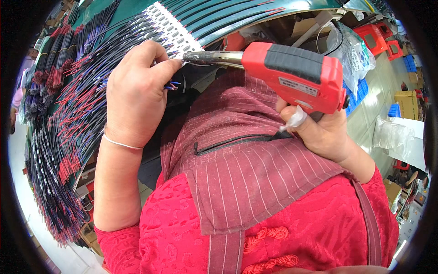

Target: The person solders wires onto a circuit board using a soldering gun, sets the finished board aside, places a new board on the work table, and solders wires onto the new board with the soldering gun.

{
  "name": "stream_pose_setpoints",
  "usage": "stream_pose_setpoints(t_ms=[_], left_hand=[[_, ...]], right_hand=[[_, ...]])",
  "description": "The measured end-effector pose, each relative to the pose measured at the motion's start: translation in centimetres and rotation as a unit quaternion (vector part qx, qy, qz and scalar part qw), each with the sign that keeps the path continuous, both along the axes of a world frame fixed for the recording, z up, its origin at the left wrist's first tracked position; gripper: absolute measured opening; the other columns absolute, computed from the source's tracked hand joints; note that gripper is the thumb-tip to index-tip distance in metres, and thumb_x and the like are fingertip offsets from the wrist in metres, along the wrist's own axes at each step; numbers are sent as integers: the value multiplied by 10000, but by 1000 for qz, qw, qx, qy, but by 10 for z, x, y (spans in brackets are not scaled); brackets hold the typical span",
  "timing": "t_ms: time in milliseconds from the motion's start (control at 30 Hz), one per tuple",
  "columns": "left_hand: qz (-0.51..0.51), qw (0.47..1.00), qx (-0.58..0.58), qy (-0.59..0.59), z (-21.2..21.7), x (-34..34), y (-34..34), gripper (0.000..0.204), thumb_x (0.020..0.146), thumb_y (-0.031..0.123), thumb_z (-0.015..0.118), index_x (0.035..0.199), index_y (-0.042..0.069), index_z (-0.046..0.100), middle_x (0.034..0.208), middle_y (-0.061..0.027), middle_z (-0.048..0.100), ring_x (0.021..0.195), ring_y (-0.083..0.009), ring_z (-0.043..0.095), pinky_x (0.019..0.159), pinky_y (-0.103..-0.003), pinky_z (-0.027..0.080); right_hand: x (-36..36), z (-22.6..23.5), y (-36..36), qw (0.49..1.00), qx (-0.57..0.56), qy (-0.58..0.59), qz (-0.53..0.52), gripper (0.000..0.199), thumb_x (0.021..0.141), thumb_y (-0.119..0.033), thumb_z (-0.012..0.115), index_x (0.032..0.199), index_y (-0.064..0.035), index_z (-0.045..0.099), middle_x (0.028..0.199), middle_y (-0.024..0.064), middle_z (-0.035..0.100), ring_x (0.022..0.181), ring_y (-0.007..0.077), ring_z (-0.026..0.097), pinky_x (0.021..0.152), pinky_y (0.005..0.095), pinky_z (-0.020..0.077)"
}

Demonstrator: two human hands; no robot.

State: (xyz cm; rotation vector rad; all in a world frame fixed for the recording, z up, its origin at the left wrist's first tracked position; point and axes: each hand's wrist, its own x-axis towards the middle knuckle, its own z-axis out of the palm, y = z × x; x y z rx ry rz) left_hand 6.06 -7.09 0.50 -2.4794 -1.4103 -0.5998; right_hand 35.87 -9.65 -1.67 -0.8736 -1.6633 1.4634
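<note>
My right hand [321, 130] grips a red soldering gun [292, 75] with a dark grey top panel. Its metal barrel [212, 57] points left to the edge of a white strip of small boards [175, 34]. My left hand [137, 91] pinches thin blue and red wire ends [172, 85] against that strip, right at the barrel's tip. A thin silver bangle circles my left wrist. One finger of my right hand wears a white wrap.
Many bundles of black, blue and red wires [68, 118] fan over the green bench [214, 13] at the left. Below lie a striped maroon apron [242, 169] and red clothing. Red bins [376, 39], a plastic bag and cardboard boxes stand at the right.
</note>
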Motion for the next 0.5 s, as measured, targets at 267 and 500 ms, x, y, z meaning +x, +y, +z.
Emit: stream_pose_setpoints(t_ms=[267,500], left_hand=[[4,1000,-8,19,2,3,-2,191,694,-5,652,854,75,721,818,-62,587,775,-255,614,664,-362,505],[6,1000,-7,24,2,6,-3,210,678,-19,642,852,73,715,813,-63,578,775,-260,608,665,-366,502]], right_hand=[[-4,2,-1,1000,24,5,-4,332,908,9,626,1232,26,553,1088,116,673,909,157,668,816,316,552],[-5,6,-6,998,-26,52,-30,339,921,10,613,1246,41,523,1180,173,645,913,185,675,813,326,561]])
